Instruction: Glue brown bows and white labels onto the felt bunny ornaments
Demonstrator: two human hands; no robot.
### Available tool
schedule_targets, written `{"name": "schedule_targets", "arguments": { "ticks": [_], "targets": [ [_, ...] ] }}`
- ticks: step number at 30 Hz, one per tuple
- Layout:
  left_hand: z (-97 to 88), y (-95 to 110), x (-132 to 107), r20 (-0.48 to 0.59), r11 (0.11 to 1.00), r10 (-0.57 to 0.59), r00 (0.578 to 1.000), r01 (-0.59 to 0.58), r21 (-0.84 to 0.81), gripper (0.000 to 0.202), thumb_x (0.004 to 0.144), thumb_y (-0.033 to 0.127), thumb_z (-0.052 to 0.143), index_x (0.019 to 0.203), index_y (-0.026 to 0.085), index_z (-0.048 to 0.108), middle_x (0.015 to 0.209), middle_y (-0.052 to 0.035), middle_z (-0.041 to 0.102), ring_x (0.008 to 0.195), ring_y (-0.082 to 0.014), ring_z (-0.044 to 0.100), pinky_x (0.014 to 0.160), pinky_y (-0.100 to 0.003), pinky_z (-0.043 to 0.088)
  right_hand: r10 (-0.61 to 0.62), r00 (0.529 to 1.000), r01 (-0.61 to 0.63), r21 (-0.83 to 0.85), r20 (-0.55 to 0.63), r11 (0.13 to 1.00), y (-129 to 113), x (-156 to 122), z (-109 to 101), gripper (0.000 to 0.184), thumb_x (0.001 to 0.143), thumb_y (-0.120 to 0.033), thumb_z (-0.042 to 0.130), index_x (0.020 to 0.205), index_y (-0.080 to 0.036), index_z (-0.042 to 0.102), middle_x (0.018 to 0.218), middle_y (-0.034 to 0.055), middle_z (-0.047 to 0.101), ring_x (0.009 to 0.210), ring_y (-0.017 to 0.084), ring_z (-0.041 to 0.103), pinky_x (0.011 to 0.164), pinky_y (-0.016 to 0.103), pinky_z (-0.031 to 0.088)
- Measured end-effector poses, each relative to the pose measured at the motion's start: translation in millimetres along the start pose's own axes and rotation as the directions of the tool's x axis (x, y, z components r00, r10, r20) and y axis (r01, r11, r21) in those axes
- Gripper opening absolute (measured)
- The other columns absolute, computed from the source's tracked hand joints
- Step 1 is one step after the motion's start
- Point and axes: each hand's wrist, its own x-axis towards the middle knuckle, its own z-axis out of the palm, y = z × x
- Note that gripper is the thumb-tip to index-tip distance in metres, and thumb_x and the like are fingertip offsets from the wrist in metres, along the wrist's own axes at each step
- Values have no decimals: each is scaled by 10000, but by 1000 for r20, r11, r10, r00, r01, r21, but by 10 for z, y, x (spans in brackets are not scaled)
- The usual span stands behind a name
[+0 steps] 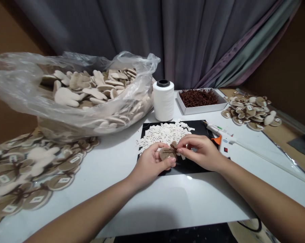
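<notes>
My left hand [152, 163] holds a small brown felt bunny shape [166, 153] between thumb and fingers, above a black mat [198, 128]. A dark brown bow sits across the bunny's neck. On the other side, my right hand [201, 152] pinches at that brown bow [174, 146] with thumb and forefinger; the exact grip is small and partly hidden. Just beyond both hands lies a heap of small white printed labels [164, 133] on the mat. A white glue gun [215, 130] with an orange trigger rests beside my right hand.
At the back left stands a large clear plastic bag [104, 123] of felt bunnies. A white thread cone [163, 101] and a box of brown bows [199, 109] stand behind the mat. Labelled bunnies with bows lie in a left pile [37, 199] and a right pile [253, 111].
</notes>
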Motion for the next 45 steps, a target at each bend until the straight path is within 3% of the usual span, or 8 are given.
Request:
{"name": "schedule_targets", "arguments": {
  "ticks": [11,22,32,38,45],
  "targets": [
    [14,-5,-40,-2,1000,-11,1000,11,21,329,718,273,725,960,174,526,713,-5,673,654,-135,638,579,-228,475,-61,997,56,-88,-52,995,30,-41,72,62,827,-156,585,817,-182,641,791,51,682,687,147,625,611,266,491],
    [14,-27,-40,-33,998,-4,999,6,63,350,685,270,751,930,179,518,699,22,619,630,-111,585,574,-217,434,-23,994,13,-94,-107,995,24,-65,145,101,805,-159,604,707,-175,616,690,38,654,621,137,598,577,257,469],
    [6,-60,-45,-37,998,7,999,-4,65,317,682,309,749,866,169,532,650,50,518,571,-81,478,526,-194,350,-222,971,202,-202,-85,958,22,-70,171,91,830,-136,549,790,-172,623,673,56,641,632,157,592,599,298,479],
    [15,-51,-43,-49,999,-10,999,12,37,348,648,325,768,834,166,521,655,51,515,581,-85,482,544,-199,364,-250,966,230,-236,-59,944,-1,-64,174,141,828,-110,511,865,-173,631,735,75,665,662,171,601,632,330,499],
    [22,-40,-45,-66,1000,15,998,-15,-9,340,660,314,768,810,162,503,646,54,527,589,-80,489,561,-200,369,-302,947,269,-240,-112,933,-8,-70,183,205,800,-75,512,930,-166,642,747,83,666,667,170,610,613,317,519]
  ]
}}
